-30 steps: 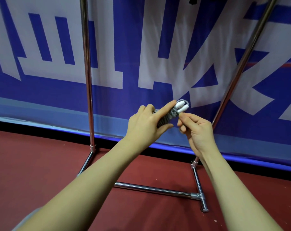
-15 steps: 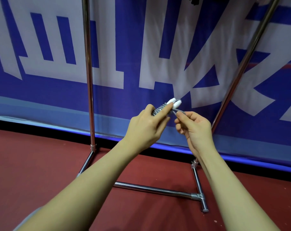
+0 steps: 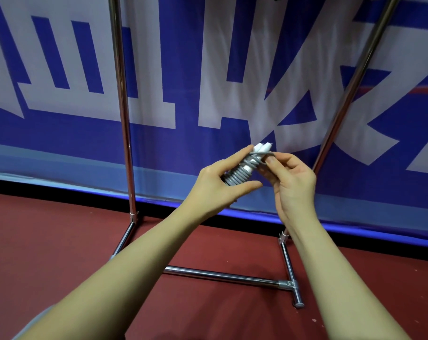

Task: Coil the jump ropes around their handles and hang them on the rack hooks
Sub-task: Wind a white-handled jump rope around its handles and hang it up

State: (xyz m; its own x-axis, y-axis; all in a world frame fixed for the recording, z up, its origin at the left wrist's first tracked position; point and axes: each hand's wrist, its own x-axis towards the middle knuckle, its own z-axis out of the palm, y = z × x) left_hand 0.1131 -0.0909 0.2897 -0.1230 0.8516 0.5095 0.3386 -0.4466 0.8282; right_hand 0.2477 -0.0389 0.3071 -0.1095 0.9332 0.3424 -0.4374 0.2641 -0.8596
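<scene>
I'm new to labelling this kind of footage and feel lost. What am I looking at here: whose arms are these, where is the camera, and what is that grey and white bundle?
There is no machine here, just a person working bare-handed. The single picture comes from a camera worn on their head, looking forward and down, so the arms reach away from you.

The left hand grips a jump rope: grey cord wound in tight coils around its white handles. The right hand pinches the loose end of the cord near the handle tips.

Behind stands a shiny metal rack with two upright poles and a base bar, on a dark red floor. Behind that hangs a blue banner with large white characters. The rack's hooks are out of view.
</scene>
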